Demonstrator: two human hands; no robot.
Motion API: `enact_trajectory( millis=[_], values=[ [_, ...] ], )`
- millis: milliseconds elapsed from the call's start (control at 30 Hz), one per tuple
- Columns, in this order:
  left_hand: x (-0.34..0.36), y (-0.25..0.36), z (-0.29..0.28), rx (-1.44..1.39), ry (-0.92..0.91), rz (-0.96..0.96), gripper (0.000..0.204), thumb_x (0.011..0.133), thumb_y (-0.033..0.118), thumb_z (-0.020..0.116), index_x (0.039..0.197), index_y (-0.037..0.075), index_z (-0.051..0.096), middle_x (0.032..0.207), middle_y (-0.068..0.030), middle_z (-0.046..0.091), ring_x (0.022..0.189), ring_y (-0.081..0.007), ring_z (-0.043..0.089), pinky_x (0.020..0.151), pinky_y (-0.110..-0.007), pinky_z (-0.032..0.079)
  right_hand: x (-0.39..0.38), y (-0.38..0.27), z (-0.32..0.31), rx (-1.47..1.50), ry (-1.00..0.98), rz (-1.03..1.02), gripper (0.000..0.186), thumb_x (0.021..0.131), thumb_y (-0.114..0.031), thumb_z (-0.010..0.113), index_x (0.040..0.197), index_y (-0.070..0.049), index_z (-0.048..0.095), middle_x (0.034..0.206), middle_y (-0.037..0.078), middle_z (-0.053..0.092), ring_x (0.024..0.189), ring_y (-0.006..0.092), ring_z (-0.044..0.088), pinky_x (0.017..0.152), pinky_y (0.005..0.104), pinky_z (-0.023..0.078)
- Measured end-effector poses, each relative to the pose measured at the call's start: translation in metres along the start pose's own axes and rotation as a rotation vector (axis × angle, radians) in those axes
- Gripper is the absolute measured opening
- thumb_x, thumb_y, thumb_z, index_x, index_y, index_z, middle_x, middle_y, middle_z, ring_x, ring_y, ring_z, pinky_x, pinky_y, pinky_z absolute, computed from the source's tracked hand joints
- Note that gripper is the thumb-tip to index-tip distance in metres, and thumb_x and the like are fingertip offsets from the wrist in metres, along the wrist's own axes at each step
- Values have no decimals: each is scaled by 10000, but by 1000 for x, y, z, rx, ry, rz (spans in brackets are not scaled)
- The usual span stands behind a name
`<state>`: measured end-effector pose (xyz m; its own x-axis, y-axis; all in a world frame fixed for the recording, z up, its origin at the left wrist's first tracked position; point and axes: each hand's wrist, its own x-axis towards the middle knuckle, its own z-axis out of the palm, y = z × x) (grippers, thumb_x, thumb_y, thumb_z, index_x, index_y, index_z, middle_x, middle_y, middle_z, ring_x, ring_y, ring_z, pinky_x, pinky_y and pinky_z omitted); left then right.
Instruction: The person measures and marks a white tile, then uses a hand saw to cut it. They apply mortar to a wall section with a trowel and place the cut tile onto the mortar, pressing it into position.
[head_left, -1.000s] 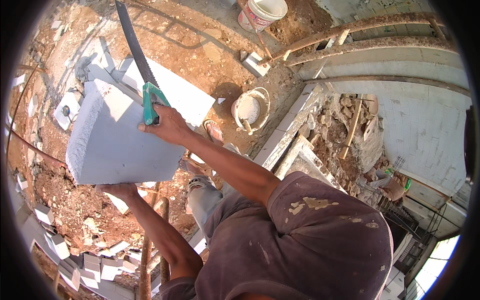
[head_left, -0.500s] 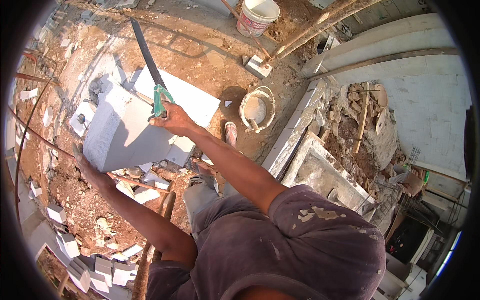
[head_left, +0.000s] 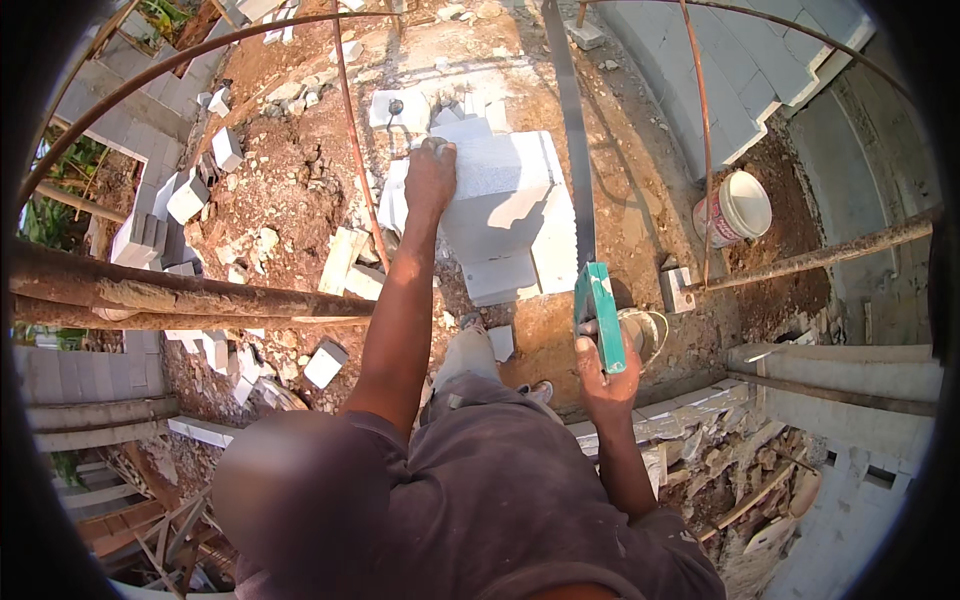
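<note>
saw blade [head_left: 568, 130] tip beyond top edge

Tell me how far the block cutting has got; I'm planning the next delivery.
Done: offcuts lie scattered on the dirt. In hand: the left hand rests on the grey block, the right hand holds the saw lifted clear. Left: no cut shows in this block.

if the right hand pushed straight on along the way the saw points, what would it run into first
Probably nothing close: the right hand holds the hand saw with its blade running up past the grey block's right edge. Depth is unclear, but that line looks free.
</note>
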<state>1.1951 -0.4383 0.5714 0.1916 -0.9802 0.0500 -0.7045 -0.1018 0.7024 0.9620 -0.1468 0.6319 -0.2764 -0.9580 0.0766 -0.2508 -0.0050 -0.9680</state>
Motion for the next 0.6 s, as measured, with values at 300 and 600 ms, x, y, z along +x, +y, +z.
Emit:
enact_trajectory(
  millis=[300, 600],
  values=[
    [-10, -7, 1, 52, 116, 24, 447, 979, 420, 505, 1232, 72, 625, 1258, -231, 606, 1151, -417, 596, 981, -489, 467, -24, -6, -6, -51, -179, 50, 222, 924, -172, 669, 1055, 5, 639, 870, 124, 651, 751, 191, 606, 713, 338, 500],
    [-4, -14, 8, 41, 105, 93, 488, 985, 404, 521, 1275, 21, 606, 1219, -264, 608, 1128, -438, 598, 960, -495, 471, -20, -21, -1, -177, -125, 8, 337, 936, -317, 665, 1057, -9, 602, 750, 230, 644, 714, 419, 653, 653, 487, 497]
  ],
)
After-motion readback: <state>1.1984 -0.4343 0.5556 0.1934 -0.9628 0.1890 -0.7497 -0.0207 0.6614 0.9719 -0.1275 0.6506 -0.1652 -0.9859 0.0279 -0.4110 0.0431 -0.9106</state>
